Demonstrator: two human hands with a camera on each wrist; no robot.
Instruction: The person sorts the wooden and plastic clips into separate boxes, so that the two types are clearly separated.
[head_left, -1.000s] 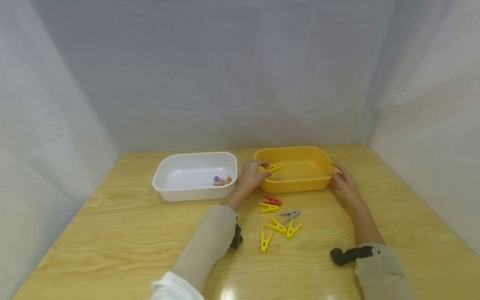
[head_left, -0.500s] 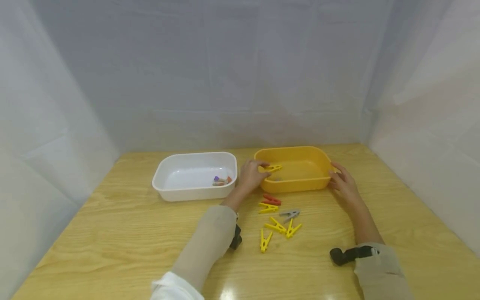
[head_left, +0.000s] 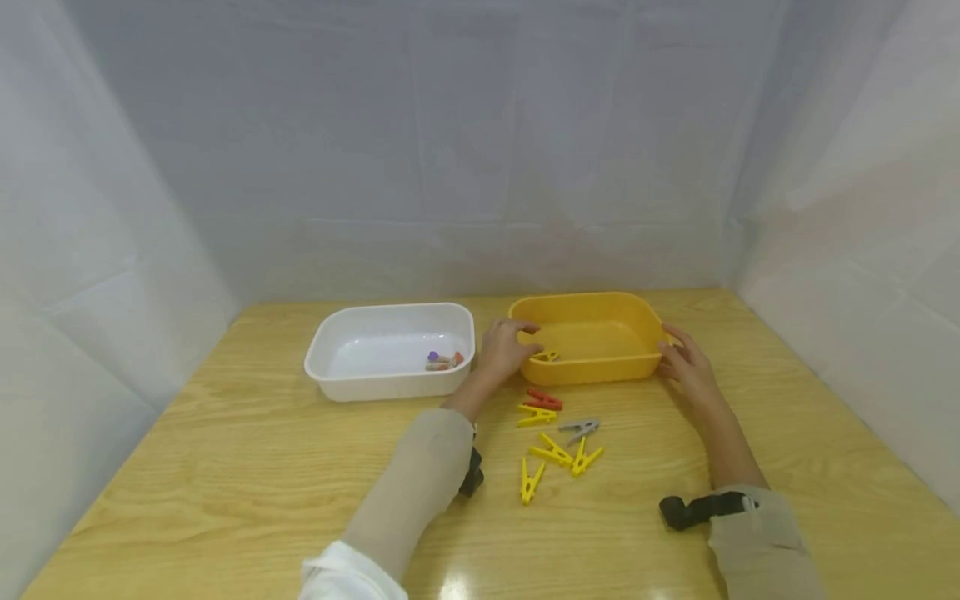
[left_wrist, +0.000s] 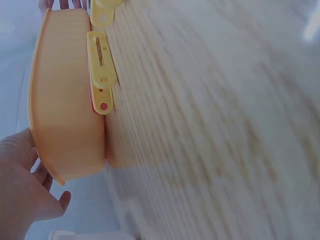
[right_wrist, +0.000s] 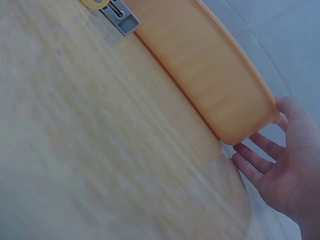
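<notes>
A yellow tub (head_left: 600, 369) stands on the wooden table, and both hands are at its ends. My left hand (head_left: 512, 343) rests against the tub's left rim with loose fingers and holds nothing. Just beyond its fingertips a yellow clothespin (head_left: 545, 356) lies inside the tub. My right hand (head_left: 677, 348) lies flat against the tub's right end, its fingers straight. The left wrist view shows the tub wall (left_wrist: 65, 110) with the left hand (left_wrist: 22, 192) at its corner. The right wrist view shows the tub (right_wrist: 210, 85) and the spread right hand (right_wrist: 282, 170) beside it.
Several clothespins lie in front of the tub: a red one (head_left: 543, 399), a grey one (head_left: 580, 427) and yellow ones (head_left: 551, 452). Left of the yellow tub stands a white tub (head_left: 341, 379) with a few small coloured items (head_left: 442, 361). White cloth walls surround the table.
The yellow clothespin that my left hand pinched over the tub has been let go and now lies lower, on the tub's floor. The right hand has not moved.
</notes>
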